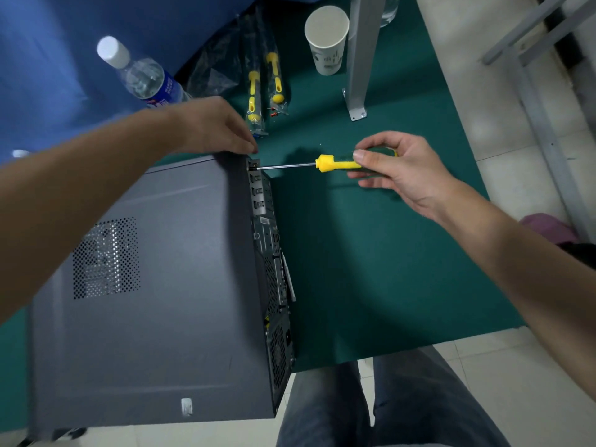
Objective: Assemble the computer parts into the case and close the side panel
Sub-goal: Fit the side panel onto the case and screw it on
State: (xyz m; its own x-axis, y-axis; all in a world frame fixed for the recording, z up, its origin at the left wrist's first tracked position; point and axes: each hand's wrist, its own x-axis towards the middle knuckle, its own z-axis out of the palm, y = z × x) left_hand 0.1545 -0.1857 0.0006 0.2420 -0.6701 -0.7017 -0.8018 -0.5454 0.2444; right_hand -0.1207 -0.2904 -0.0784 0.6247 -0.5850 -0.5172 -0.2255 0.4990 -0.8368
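Knees in jeans [380,404] sit under the desk [371,253] edge. Computer case [154,285] lies on its side on the green desk, side panel [167,317] already on, facing up, front end hanging past the edge. Left hand [213,125] rests at the far rear corner, fingers bent over the edge, steadying it. Right hand [400,169] pinches the yellow screwdriver [335,163] handle, remaining fingers loose; tip sits at the top rear panel screw hole. Judgement: case is sheet steel, heavy and stiff, smooth paint so likely slippery, edges likely sharp. Hold by corners or frame, not the vent mesh. Panel alone would flex. Screw itself too small to see.
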